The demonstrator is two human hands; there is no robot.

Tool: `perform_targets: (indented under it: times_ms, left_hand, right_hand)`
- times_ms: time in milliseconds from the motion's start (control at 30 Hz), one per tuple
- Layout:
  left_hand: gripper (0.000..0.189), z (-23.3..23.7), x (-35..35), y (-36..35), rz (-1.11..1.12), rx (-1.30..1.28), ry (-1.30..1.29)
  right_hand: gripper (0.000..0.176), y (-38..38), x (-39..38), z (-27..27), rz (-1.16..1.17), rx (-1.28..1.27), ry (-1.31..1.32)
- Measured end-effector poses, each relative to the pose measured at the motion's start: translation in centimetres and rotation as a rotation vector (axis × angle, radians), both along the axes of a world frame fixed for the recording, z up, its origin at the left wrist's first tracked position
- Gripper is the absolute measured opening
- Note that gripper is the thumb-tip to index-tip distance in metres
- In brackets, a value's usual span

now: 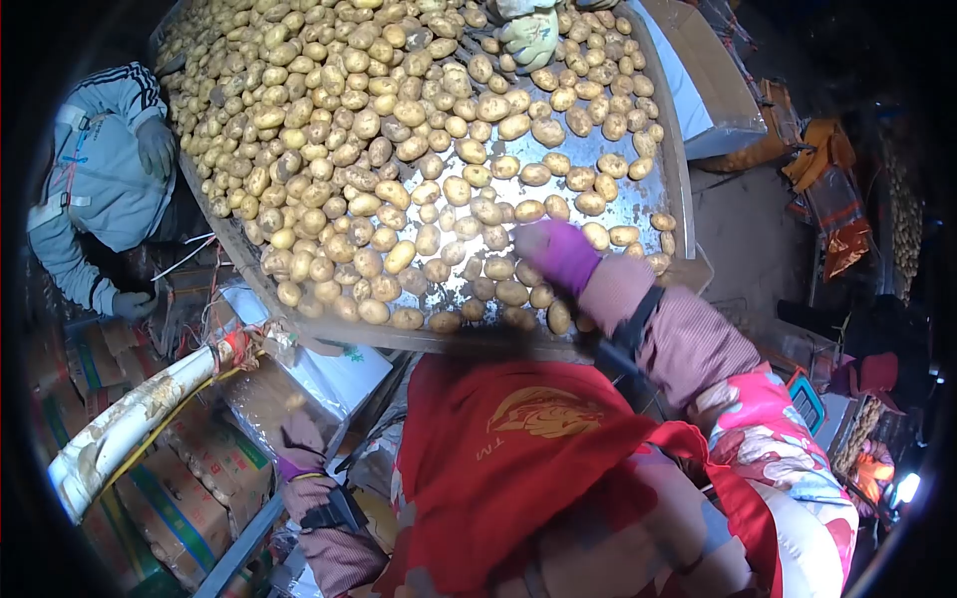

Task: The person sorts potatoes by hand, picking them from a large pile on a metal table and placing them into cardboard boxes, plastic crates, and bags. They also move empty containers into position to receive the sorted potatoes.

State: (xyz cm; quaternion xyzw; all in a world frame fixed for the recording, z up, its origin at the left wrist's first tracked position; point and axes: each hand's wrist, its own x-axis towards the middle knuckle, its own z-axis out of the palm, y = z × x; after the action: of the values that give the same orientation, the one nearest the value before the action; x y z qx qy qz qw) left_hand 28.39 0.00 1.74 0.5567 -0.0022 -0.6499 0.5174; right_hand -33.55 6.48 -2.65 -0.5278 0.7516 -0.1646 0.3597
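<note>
A broad metal sorting table [666, 120] carries a deep heap of potatoes [329, 149], thinning toward its right side. My right hand [558, 251], in a purple glove with greyish fingers, is low over the potatoes near the front edge. Its fingers are blurred, and whatever lies under them is hidden. My left hand [303, 441], also gloved, is down at the left beside a plastic-lined box [339, 384]. Its fingers look apart, with a blurred potato [294, 401] just beyond the fingertips.
Another person's gloved hand [158, 148] is at the table's left edge; a further worker's glove [530, 42] reaches in at the far side. A white pipe [140, 424] slants across the lower left above stacked cartons [179, 508]. An open carton [703, 70] stands at upper right.
</note>
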Motion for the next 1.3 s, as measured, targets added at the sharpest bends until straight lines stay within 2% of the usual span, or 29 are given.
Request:
perform_targets:
  times_ms: [33,67,100,133,167,200,233,267,367,400,467,533,633,667,700,767,800,867,967,1033,1067,1100,1133,1167,1267,1300]
  left_hand:
    - [0.050,1.4,-2.6,0.6,-0.122,0.001,0.026]
    - [0.051,2.4,-5.6,1.2,-0.351,-0.055,0.116]
    - [0.053,4.8,-10.4,1.6,-0.587,-0.135,0.189]
    - [0.054,6.0,-13.2,1.7,-0.531,-0.012,0.188]
    - [0.056,4.3,-13.2,1.7,-0.635,-0.049,0.357]
    - [0.056,4.5,-15.6,1.9,-0.659,0.002,0.286]
    - [0.057,4.6,-17.9,2.0,-0.734,0.008,0.273]
    - [0.050,5.4,-21.0,2.1,-0.724,0.122,0.118]
    - [0.052,5.8,-27.4,2.9,-0.894,0.023,0.070]
    - [0.052,5.5,-28.8,2.7,-0.958,-0.023,0.054]
    - [0.046,4.2,-30.5,1.3,-1.277,-0.191,-0.090]
    - [0.040,2.5,-32.0,0.9,-1.477,-0.441,-0.145]
    - [0.037,1.8,-35.6,-0.4,-1.561,-0.914,-0.182]
    - [0.041,3.9,-36.5,-0.5,-1.569,-1.004,-0.260]
    - [0.047,5.1,-37.1,-0.2,-1.571,-1.092,-0.341]
    - [0.056,5.4,-37.1,0.6,-1.534,-1.004,-0.251]
    - [0.061,5.4,-36.9,1.2,-1.515,-0.954,-0.206]
    - [0.056,2.8,-36.7,2.2,-1.470,-0.610,0.064]
    - [0.036,2.6,-36.3,2.1,-1.493,-0.311,0.334]
    - [0.032,3.3,-36.4,1.8,-1.520,-0.942,-0.031]
    - [0.032,3.4,-36.8,1.8,-1.362,-1.606,-0.509]
    - [0.032,3.9,-36.9,2.1,-1.268,-1.899,-0.734]
    - [0.033,4.6,-37.1,2.3,-1.071,-2.166,-0.972]
    - [0.033,5.5,-37.2,2.4,-1.111,-2.122,-0.931]
    - [0.034,4.4,-36.0,3.8,-1.462,-1.826,-1.094]
    - [0.033,4.2,-36.2,4.2,-1.539,-1.572,-0.914]
  right_hand:
    - [0.037,-1.7,-1.3,4.0,-0.233,-0.147,-0.037]
    - [0.040,-4.1,-3.6,5.3,-0.330,-0.292,0.245]
    - [0.047,-6.7,-5.8,6.7,-0.487,-0.159,0.061]
    - [0.057,-8.7,-7.8,6.9,-0.402,-0.057,0.348]
    - [0.064,-11.0,-9.4,5.6,-0.369,0.138,0.407]
    - [0.066,-12.5,-10.0,3.6,-0.381,0.274,0.380]
    - [0.066,-12.4,-9.9,3.7,-0.262,0.278,0.462]
    - [0.066,-12.0,-9.5,3.8,-0.142,0.285,0.541]
    - [0.057,-11.3,-8.8,-0.1,-0.244,0.031,0.603]
    - [0.055,-10.3,-7.8,0.6,-0.236,-0.078,0.573]
    - [0.050,-7.8,-3.5,4.1,-0.210,-0.309,0.517]
    - [0.045,-4.1,1.5,6.5,-0.147,-0.555,0.222]
    - [0.041,-0.7,8.7,7.1,0.082,-0.666,0.029]
    - [0.039,0.2,9.7,6.3,0.173,-0.683,-0.063]
    - [0.038,1.0,9.7,7.9,0.174,-0.660,-0.075]
    - [0.036,1.6,9.3,12.2,0.176,-0.626,-0.104]
    - [0.036,2.2,9.4,11.6,0.155,-0.657,-0.073]
    - [0.036,3.2,9.2,10.0,0.123,-0.724,-0.010]
    - [0.038,3.6,9.1,10.1,0.221,-0.583,-0.161]
    - [0.040,4.3,9.2,9.8,0.210,-0.628,-0.090]
    - [0.043,4.6,9.4,9.6,0.207,-0.651,-0.057]
    - [0.038,4.3,9.4,10.4,0.266,-0.571,-0.011]
    - [0.034,3.8,9.1,11.8,0.325,-0.491,0.036]
    - [0.032,3.4,8.9,12.5,0.387,-0.415,0.083]
    - [0.024,4.2,10.6,9.9,0.140,-0.476,0.295]
    - [0.025,4.1,10.6,9.6,0.027,-0.410,0.065]
